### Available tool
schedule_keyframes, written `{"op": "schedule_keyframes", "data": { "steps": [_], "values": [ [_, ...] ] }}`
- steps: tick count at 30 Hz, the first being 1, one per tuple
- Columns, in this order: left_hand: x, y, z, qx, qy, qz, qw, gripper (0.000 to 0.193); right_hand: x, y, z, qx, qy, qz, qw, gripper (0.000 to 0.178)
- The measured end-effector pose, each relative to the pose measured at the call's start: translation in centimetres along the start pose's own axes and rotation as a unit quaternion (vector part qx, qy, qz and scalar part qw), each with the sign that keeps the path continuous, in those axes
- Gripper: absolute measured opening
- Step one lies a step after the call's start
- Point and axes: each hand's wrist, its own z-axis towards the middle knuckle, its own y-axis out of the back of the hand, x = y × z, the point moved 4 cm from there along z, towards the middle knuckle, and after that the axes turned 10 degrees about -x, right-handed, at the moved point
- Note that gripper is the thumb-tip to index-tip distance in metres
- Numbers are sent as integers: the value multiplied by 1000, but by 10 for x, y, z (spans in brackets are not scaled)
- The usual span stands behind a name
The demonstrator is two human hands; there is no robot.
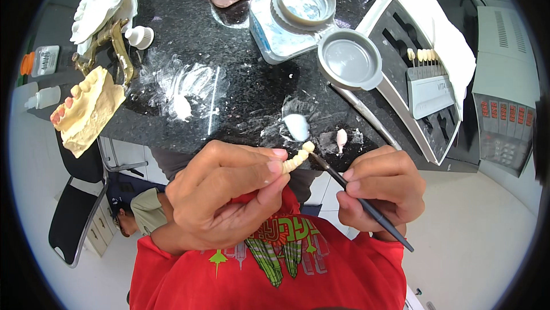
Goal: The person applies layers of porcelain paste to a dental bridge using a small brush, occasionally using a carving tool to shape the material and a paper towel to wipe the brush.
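Brush meets bridge over the worktop edge.

The left hand (223,195) pinches a tooth bridge (297,158) in closed fingers, just off the black worktop (240,81); the right hand (381,187) grips a brush (366,207), tip touching the bridge. Best done, I'd say, with light strokes and a steady pinch. The bridge's held end is hidden; what the tip carries is unclear.
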Motion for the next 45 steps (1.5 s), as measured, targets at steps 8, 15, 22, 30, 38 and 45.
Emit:
{"op": "schedule_keyframes", "data": {
  "steps": [8, 15, 22, 30, 38, 45],
  "values": [
    [-1, 1, -1, -14, 11, -1, 1000, 26, 0, -2, 1, 10, 7, -3, 1000, 24],
    [-3, -3, -5, -24, -51, 33, 998, 26, 0, -3, 0, -1, 5, 7, 1000, 23],
    [-2, -3, -9, -17, -84, 52, 995, 31, 0, -3, -1, 1, 8, -1, 1000, 23],
    [-5, -2, -8, 45, -88, 79, 992, 32, 0, -3, 0, -2, 12, -3, 1000, 23],
    [-5, -3, -9, 57, -108, 87, 989, 33, 3, 2, 0, -22, -3, 7, 1000, 26],
    [-5, -4, 0, -11, -14, 26, 1000, 25, -2, 32, -14, -64, -86, -58, 993, 20]
  ]
}}
